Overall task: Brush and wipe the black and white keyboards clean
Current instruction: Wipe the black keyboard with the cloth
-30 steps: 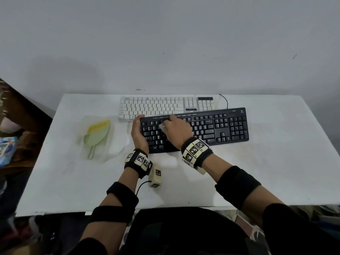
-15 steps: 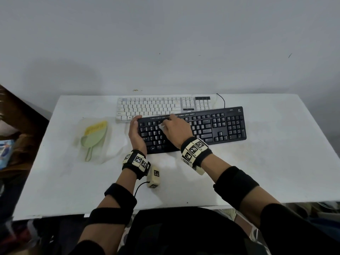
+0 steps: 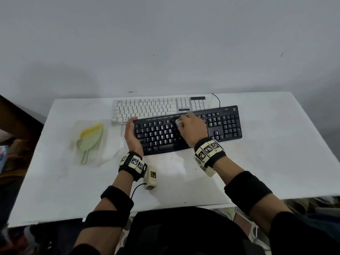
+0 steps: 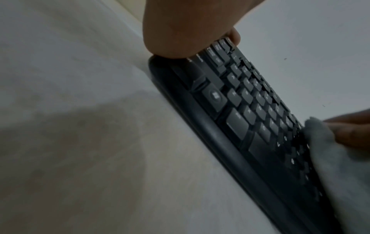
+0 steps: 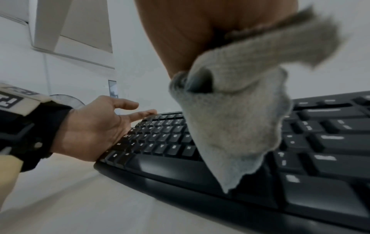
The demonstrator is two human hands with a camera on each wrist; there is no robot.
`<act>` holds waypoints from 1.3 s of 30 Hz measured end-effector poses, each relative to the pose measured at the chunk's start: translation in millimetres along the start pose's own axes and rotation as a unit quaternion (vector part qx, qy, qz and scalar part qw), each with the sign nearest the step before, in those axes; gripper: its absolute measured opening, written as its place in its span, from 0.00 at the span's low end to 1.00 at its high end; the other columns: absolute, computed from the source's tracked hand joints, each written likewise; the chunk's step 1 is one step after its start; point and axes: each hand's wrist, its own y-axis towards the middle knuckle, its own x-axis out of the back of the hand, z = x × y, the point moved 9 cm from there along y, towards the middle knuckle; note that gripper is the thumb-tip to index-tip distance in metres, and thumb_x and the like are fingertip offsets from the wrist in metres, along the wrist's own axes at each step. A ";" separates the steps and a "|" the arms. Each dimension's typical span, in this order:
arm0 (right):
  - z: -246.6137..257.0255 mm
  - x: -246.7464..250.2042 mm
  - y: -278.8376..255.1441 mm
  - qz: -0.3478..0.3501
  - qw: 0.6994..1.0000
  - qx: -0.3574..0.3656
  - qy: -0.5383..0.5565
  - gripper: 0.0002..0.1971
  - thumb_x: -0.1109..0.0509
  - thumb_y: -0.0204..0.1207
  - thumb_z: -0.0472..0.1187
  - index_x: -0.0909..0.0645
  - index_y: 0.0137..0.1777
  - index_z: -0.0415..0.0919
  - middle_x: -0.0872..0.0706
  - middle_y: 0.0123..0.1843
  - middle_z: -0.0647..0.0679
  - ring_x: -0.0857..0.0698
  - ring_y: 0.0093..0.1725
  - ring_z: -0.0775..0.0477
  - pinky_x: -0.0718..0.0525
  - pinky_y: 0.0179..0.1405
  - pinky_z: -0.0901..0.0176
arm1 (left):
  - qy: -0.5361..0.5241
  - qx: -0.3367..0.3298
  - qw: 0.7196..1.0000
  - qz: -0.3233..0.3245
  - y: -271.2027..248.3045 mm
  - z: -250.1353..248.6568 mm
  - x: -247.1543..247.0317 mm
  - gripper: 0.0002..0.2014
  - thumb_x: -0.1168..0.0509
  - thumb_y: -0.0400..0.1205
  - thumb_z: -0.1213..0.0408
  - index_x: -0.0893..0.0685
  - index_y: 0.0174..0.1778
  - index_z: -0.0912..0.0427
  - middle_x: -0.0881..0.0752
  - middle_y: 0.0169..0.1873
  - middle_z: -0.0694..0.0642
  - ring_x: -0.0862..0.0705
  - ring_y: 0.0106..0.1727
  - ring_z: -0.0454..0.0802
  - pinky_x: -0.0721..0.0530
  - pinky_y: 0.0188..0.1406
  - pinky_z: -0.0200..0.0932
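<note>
The black keyboard [image 3: 187,129] lies across the middle of the white table [image 3: 276,153], with the white keyboard [image 3: 156,107] just behind it. My right hand [image 3: 191,128] grips a grey cloth [image 5: 236,114] and holds it on the upper middle keys of the black keyboard [image 5: 320,150]. The cloth [image 4: 336,166] hangs down over the keys. My left hand [image 3: 131,133] lies open along the black keyboard's left end, fingers straight, steadying it [image 5: 94,126]. A green brush [image 3: 90,140] with yellow bristles lies to the left.
The brush rests on a clear plastic bag [image 3: 103,144] left of the keyboards. A black cable [image 3: 217,100] runs from behind the keyboards. A small tagged sensor box [image 3: 150,178] lies near my left wrist. The wall stands just behind the table.
My right hand has slid the cloth rightward along the upper rows of the black keyboard. My left hand has stayed at the keyboard's left end.
</note>
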 end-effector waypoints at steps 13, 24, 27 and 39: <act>-31.5 -4.7 0.3 -0.004 0.998 -0.060 -0.020 0.11 0.36 0.85 0.45 0.15 0.50 0.39 0.15 0.53 0.45 0.15 0.41 0.44 0.12 0.40 0.48 | -0.001 0.005 1.000 0.010 0.6 -1.0 -0.5 0.14 0.36 0.80 0.49 0.10 0.56 0.48 0.16 0.62 0.56 0.19 0.71 0.62 0.31 0.81 0.73; 16.8 -10.5 1.8 0.047 0.997 0.031 0.047 0.13 0.35 0.86 0.48 0.11 0.57 0.45 0.15 0.54 0.47 0.14 0.46 0.46 0.12 0.48 0.47 | -0.004 -0.001 1.000 0.010 2.1 0.0 0.0 0.14 0.35 0.80 0.51 0.10 0.56 0.49 0.15 0.63 0.56 0.19 0.70 0.60 0.29 0.81 0.71; -22.6 -0.9 -1.5 0.018 0.999 -0.029 0.021 0.14 0.35 0.86 0.50 0.12 0.52 0.42 0.15 0.52 0.47 0.16 0.43 0.49 0.13 0.46 0.52 | -0.009 0.005 1.000 0.008 0.1 -0.7 -1.5 0.13 0.36 0.81 0.53 0.11 0.56 0.51 0.14 0.61 0.53 0.18 0.68 0.56 0.28 0.80 0.69; -34.1 9.1 -5.4 -0.003 0.999 -0.028 0.035 0.11 0.35 0.84 0.46 0.12 0.52 0.43 0.14 0.52 0.48 0.15 0.45 0.47 0.13 0.45 0.48 | 0.017 0.009 1.000 0.018 7.6 8.8 5.8 0.16 0.34 0.78 0.49 0.11 0.59 0.48 0.15 0.67 0.61 0.23 0.77 0.69 0.32 0.81 0.75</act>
